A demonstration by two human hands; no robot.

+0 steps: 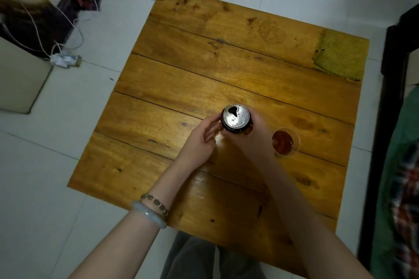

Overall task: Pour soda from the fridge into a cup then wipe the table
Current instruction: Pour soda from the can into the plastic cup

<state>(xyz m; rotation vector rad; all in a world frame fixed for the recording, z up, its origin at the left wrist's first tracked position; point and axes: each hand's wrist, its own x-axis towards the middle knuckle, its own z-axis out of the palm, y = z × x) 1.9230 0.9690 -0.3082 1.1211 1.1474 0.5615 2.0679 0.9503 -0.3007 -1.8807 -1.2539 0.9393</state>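
An opened dark soda can (236, 118) stands upright near the middle of the wooden table (181, 70), its silver top facing up. My right hand (254, 136) wraps around the can's right side. My left hand (199, 140) touches the can's left side with its fingers nearly straight. To the right of the can stands a clear plastic cup (286, 142) with dark reddish soda in it. A yellow-green cloth (340, 54) lies flat on the table's far right corner.
The low table stands on white floor tiles. At the left are a beige box (20, 79), a power strip with white cables (63, 58) and dark clothing. A dark furniture frame (390, 88) and bedding run along the right edge. My knees are under the table's near edge.
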